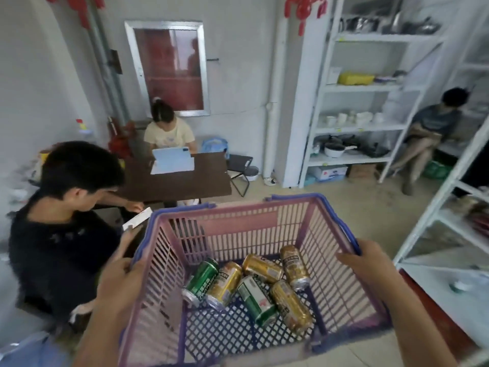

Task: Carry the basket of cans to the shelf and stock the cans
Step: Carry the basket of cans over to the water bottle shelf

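Observation:
I hold a pink plastic basket [238,215] with blue rims and a blue mesh floor in front of me, off the floor. My left hand [120,276] grips its left rim and my right hand [366,256] grips its right rim. Several cans lie on their sides in the bottom: gold cans [291,304] and two green cans [202,278]. A white metal shelf [367,88] stands against the far wall to the right, with cups, pans and a yellow item on it.
A person in black [60,234] sits close on my left holding a phone. Another person sits behind a dark table [185,178] with a tablet. A third person [426,133] sits beside the far shelf. A second white shelf [449,207] stands at my right. Bare floor lies ahead.

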